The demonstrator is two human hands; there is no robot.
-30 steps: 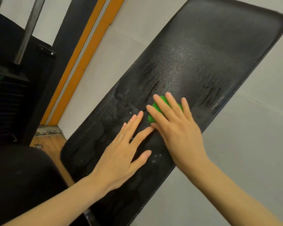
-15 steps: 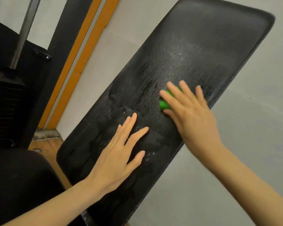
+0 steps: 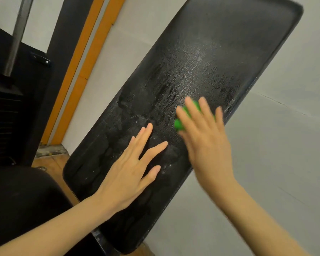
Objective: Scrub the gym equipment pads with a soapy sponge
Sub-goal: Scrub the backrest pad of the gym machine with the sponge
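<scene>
right hand (image 3: 205, 141) presses the sponge (image 3: 179, 123) flat-fingered near the pad (image 3: 220, 43) right edge, left hand (image 3: 129, 172) flat beside, upper pad free

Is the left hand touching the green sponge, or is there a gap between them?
Apart. In the head view, bare black pad shows between the left hand and the sponge.
</scene>
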